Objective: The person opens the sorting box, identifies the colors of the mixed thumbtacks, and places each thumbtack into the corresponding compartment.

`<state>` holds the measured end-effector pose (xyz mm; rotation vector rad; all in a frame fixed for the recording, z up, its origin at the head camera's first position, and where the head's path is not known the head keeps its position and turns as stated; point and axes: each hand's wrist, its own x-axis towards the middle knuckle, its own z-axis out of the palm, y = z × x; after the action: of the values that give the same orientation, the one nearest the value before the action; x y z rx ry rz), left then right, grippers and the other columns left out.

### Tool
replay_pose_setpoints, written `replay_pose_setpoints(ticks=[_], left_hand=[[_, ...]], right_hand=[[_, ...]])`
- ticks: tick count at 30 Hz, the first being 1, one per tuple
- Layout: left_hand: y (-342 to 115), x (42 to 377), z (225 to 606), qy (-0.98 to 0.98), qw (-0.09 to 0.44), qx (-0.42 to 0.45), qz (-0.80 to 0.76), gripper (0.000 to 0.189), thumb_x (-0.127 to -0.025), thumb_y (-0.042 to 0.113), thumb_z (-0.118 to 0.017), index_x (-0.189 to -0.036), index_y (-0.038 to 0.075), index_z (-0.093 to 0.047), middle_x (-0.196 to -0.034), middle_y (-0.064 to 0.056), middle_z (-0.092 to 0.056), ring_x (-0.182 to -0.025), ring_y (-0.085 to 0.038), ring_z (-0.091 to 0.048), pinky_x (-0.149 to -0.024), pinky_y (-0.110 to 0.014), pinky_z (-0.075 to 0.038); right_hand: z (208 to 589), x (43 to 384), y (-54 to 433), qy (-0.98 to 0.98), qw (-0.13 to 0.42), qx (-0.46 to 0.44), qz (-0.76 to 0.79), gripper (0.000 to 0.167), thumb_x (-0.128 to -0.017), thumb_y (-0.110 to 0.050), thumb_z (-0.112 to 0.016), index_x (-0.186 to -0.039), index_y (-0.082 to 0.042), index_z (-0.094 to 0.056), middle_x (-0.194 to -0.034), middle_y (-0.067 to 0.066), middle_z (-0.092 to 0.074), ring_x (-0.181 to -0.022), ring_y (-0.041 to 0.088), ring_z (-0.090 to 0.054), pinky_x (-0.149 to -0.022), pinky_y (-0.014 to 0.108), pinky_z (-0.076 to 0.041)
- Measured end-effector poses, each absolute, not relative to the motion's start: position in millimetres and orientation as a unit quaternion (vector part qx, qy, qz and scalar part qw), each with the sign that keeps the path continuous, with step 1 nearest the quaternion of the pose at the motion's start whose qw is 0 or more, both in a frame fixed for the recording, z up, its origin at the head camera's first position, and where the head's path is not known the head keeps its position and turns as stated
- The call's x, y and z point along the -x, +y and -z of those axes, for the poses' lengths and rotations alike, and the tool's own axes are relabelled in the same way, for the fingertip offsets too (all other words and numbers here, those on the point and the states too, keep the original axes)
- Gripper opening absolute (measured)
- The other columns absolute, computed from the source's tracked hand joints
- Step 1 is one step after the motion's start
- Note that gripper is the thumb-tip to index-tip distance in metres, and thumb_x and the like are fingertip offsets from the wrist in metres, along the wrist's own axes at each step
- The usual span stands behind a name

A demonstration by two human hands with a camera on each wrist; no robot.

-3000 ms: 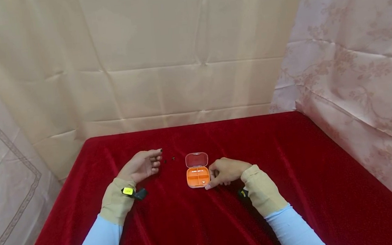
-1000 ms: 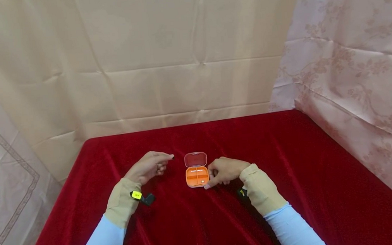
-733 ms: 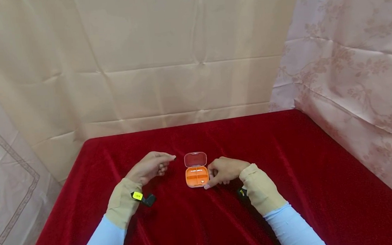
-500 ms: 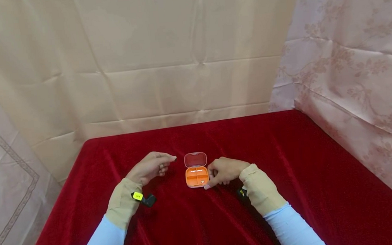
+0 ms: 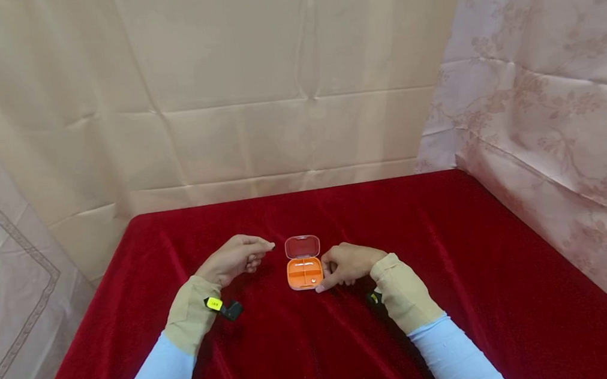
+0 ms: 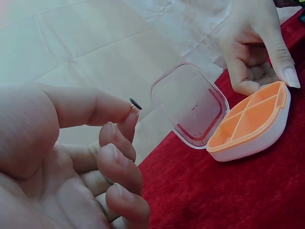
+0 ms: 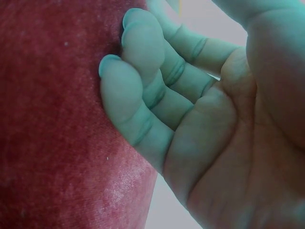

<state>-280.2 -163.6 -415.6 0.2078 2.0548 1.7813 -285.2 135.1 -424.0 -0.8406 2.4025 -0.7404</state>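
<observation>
In the left wrist view, my left hand pinches a thumbtack with a flat black head between thumb and forefinger. Its other fingers are loosely curled. To the right stands an orange and white pill box, its clear lid raised. Four-way dividers split its inside, and a small whitish round thing lies in the near right compartment; its kind is too small to tell. My right hand holds the box's right side, thumb at the near corner. The right wrist view shows curled fingers without the box.
Red velvet cloth covers the table. A beige curtain hangs behind it, with a patterned curtain at the right and a pale one at the left. Each wrist wears a small camera.
My left hand has moved right, nearer the box, and turned palm down. Small dark things that lay on the cloth three seconds ago no longer show. The right hand stays at the box.
</observation>
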Motion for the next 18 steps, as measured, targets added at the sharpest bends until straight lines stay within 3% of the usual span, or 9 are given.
replay_pose_setpoints(ticks=[18], left_hand=[[-164.1,282.5,416.4,0.755,0.191,-0.080,-0.622,0.035,-0.099,0.020,-0.070,-0.116,-0.011,-0.067,-0.071,0.000,-0.048,-0.065,-0.013,-0.043,-0.060,-0.026,-0.040]], right_hand=[[424.6,286.1,135.1,0.882,0.239,0.310,0.262,0.029,-0.086,-0.038,-0.084,-0.081,-0.016,-0.066,-0.069,-0.005,-0.062,-0.059,0.011,-0.059,-0.053,0.027,-0.051]])
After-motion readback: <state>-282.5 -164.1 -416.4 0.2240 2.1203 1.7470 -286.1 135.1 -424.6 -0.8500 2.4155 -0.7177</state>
